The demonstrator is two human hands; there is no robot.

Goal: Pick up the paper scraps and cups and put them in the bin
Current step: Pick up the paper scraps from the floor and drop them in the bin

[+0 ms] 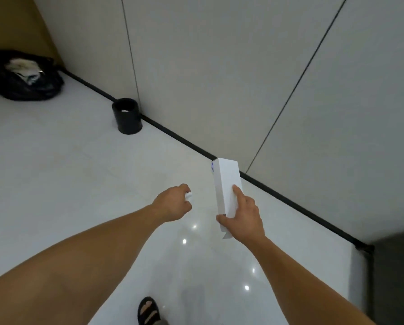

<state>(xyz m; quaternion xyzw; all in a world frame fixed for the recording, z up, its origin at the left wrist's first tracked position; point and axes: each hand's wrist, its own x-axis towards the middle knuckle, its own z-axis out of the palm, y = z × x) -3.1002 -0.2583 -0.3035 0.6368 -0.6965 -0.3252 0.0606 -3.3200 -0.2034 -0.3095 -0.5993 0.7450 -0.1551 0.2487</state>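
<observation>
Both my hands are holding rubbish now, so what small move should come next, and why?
Probably step forward and left toward the black bin by the wall. The left hand pinches a small white scrap, the right hand grips a white carton, and the bin looks beyond reach.
</observation>
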